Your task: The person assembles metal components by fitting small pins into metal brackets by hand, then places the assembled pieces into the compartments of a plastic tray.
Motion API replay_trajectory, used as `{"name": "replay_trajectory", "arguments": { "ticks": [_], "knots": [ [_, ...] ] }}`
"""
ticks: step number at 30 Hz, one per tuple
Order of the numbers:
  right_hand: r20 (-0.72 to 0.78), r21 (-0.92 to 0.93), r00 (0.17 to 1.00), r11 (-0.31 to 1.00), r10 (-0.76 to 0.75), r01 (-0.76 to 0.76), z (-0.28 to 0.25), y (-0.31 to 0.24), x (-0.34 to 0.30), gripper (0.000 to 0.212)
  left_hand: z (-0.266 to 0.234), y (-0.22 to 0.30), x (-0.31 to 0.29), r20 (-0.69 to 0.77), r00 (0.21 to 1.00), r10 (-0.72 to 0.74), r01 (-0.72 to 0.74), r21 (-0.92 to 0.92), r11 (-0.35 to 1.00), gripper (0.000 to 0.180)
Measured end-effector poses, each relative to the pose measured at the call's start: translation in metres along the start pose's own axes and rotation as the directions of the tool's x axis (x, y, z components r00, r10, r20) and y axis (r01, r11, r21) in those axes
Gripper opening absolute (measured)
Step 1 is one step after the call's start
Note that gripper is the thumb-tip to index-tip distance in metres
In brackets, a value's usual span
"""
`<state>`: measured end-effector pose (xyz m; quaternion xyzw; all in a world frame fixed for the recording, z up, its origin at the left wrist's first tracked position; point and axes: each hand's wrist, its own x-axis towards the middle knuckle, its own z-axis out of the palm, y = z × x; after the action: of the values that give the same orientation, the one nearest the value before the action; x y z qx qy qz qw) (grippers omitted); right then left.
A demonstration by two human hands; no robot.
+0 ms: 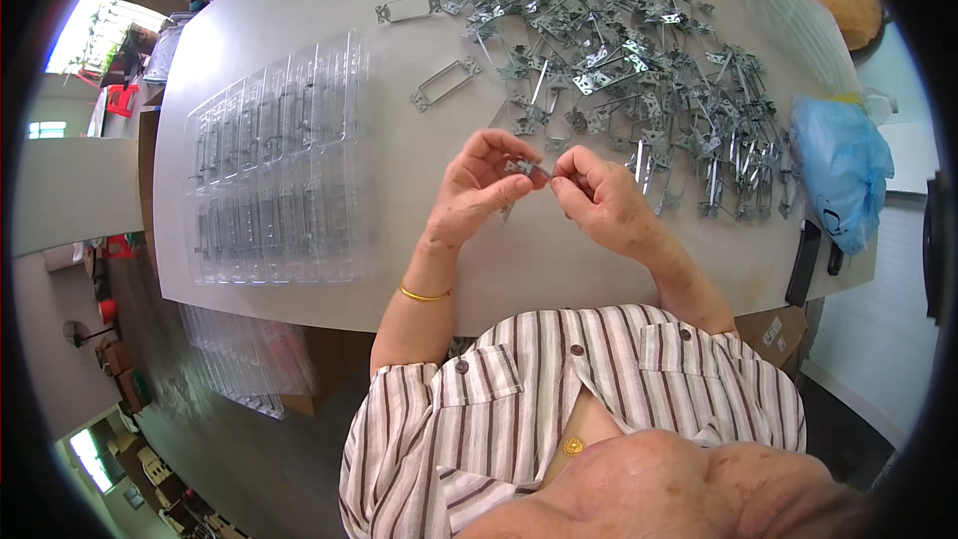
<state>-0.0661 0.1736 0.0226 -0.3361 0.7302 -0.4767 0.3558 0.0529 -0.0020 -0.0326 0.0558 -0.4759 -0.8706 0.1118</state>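
Between my two hands, over the near middle of the table, is a small silver metal bracket. My left hand is closed around it, its thumb and fingers partly covering the piece. At its right end, my right hand pinches with thumb and forefinger; the fingertips hide what exactly they grip. Just beyond the hands spreads a large loose heap of similar metal brackets. One rectangular bracket frame lies apart on the heap's left side. To the left, a clear plastic tray has rows of metal brackets in its slots.
A blue plastic bag sits at the table's right edge, beside a black object. Clear plastic sheets or trays lie at the far right. Below the table's left edge are stacked clear trays. A cardboard box stands at the lower right.
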Motion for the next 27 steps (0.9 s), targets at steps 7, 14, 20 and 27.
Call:
{"name": "replay_trajectory", "arguments": {
  "ticks": [7,14,20,27],
  "knots": [
    [0.042,0.388,0.996,0.917,0.081,-0.091,0.003,0.01,0.011,0.018,0.0,0.003,0.0,-0.04,0.974,0.223,-0.227,-0.211,0.951,0.046],
    [0.213,0.554,0.977,0.823,0.006,-0.126,0.009,0.02,0.014,0.022,-0.001,0.002,0.003,-0.036,0.958,0.286,-0.285,-0.264,0.921,0.047],
    [0.282,0.602,0.959,0.78,-0.005,-0.172,0.009,0.022,0.016,0.019,0.001,0.004,0.002,-0.033,0.947,0.321,-0.315,-0.306,0.898,0.047],
    [-0.04,0.507,0.994,0.854,-0.106,0.112,-0.006,0.026,0.018,0.012,-0.001,0.01,0.002,0.01,0.95,0.313,-0.305,-0.193,0.932,0.046]
  ]
}}
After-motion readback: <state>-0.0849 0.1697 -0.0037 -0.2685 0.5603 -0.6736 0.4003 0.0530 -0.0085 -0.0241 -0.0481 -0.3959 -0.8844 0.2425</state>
